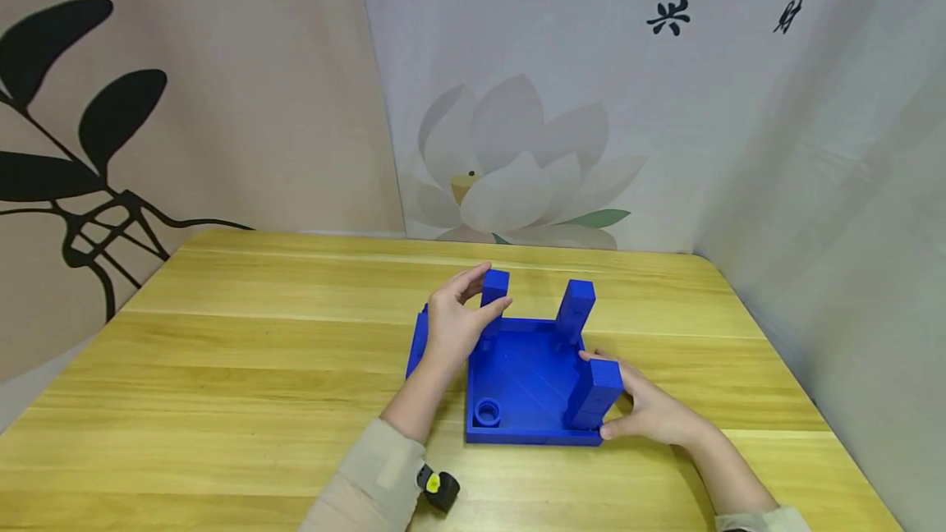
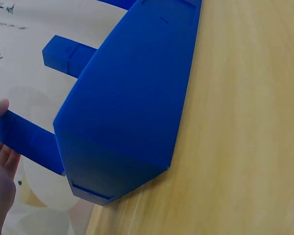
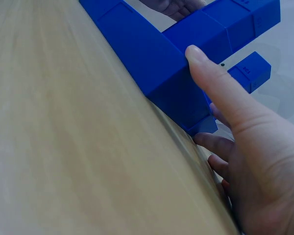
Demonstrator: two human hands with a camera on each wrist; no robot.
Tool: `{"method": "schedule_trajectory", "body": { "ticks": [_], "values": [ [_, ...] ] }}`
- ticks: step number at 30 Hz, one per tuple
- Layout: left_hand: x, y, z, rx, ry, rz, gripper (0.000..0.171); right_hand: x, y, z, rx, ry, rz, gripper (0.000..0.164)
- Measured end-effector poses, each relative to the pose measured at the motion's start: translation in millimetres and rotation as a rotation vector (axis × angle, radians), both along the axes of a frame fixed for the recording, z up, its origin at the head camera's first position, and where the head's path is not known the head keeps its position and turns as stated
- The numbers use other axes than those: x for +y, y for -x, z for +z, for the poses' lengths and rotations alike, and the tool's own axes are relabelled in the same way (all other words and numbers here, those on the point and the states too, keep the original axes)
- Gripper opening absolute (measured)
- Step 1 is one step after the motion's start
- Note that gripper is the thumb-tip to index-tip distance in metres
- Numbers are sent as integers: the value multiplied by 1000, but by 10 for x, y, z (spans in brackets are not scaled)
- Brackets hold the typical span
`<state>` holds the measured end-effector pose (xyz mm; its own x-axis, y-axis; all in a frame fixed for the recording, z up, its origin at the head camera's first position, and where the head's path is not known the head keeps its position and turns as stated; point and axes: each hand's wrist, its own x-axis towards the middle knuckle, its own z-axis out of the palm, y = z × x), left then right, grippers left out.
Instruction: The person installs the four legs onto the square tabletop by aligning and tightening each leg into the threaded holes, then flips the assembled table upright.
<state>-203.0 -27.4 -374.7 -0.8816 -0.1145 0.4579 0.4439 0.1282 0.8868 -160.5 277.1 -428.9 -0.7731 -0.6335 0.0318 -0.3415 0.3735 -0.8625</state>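
A shallow blue tray (image 1: 528, 376) lies on the table in the head view, with square posts rising from three corners. In its near left corner is a round socket (image 1: 487, 412). My left hand (image 1: 461, 314) grips the far left post (image 1: 495, 286) near its top, between thumb and fingers. At the near right corner, beside the near right post (image 1: 597, 392), my right hand (image 1: 646, 409) holds the tray's side. The right wrist view shows its thumb (image 3: 220, 83) against the tray's corner, fingers (image 3: 218, 147) lower down. The far right post (image 1: 575, 310) leans slightly.
Another blue piece (image 1: 417, 343) lies left of the tray, partly behind my left forearm. The wooden table (image 1: 259, 351) reaches back to a curtain (image 1: 296, 89) with plant and lotus prints. A small black device (image 1: 442, 491) sits at the left cuff.
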Motion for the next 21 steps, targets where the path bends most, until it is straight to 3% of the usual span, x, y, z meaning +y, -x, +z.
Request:
{"method": "schedule_trajectory", "body": {
  "ticks": [11, 21],
  "values": [
    [-63, 13, 8, -82, -20, -109, 52, 8, -1, -12, 2, 11, 9, 96],
    [-91, 35, -19, -81, -5, -180, 52, 11, 4, -20, 19, 9, -4, 97]
  ]
}}
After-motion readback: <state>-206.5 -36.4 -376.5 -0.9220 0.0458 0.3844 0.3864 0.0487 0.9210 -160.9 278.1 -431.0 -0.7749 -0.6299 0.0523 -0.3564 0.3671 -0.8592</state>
